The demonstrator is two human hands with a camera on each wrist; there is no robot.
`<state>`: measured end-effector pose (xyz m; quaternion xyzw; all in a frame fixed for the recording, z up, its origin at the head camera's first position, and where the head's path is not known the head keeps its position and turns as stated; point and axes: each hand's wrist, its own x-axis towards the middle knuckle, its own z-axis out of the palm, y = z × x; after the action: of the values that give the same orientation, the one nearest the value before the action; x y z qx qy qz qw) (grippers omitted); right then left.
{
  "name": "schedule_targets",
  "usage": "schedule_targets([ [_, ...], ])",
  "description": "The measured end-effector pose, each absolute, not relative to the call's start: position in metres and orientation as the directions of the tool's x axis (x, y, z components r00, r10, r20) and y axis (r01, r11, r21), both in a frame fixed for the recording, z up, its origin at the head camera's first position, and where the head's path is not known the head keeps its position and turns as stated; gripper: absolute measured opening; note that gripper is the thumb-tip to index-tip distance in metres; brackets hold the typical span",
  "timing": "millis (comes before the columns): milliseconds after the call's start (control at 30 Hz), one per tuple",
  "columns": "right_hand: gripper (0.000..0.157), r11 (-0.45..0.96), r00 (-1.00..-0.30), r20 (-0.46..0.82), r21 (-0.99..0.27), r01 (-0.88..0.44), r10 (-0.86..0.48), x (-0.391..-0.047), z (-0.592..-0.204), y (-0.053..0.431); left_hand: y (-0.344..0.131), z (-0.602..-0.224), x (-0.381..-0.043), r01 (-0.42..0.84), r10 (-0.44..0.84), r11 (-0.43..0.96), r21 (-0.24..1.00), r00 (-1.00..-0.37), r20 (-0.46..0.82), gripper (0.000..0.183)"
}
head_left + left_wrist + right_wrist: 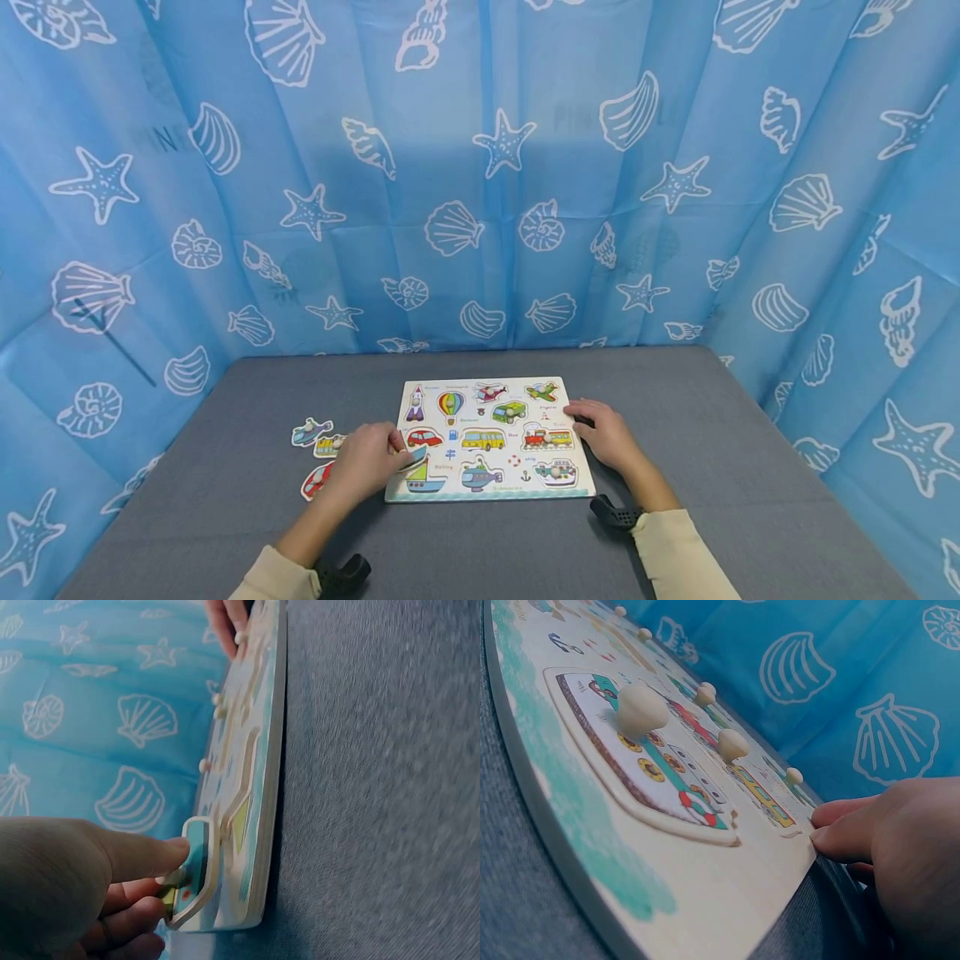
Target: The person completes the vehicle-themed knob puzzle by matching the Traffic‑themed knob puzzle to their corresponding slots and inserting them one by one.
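A wooden puzzle board (468, 492) with printed vehicles lies on the table. My left hand (371, 457) is at its lower left corner and pinches a teal and green puzzle piece (199, 859) by its small knob, over the board beside the sailboat picture (425, 482). What the held piece pictures cannot be told. At the right edge of the board, the fingertips of my right hand (606, 435) touch the rim near the train piece (547, 438). Close up in the right wrist view is the ship piece (656, 780) with its knob.
Left of the board lie loose pieces: a blue-green one (311, 432), a yellow one (327, 447) and a red one (316, 482), partly behind my left forearm. A grey cloth covers the table (495, 550). Behind it hangs a blue shell-patterned curtain (465, 175).
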<state>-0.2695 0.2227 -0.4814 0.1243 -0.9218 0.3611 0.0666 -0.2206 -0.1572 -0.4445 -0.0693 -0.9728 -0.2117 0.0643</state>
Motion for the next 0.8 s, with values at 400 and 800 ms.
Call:
schedule_targets([
  [400, 0.029, 0.704, -0.959, 0.214, -0.652, -0.283, -0.187, -0.2685, -0.4810, 0.2224, -0.1509, -0.4523, -0.2176, 0.320, 0.277, 0.845, 0.428, -0.947, 0.163, 0.028],
  [800, 0.029, 0.700, -0.961, 0.211, -0.658, -0.276, -0.180, -0.2671, -0.4797, 0.2221, -0.1495, -0.4534, -0.2161, 0.362, 0.356, 0.825, 0.433, -0.929, 0.099, 0.024],
])
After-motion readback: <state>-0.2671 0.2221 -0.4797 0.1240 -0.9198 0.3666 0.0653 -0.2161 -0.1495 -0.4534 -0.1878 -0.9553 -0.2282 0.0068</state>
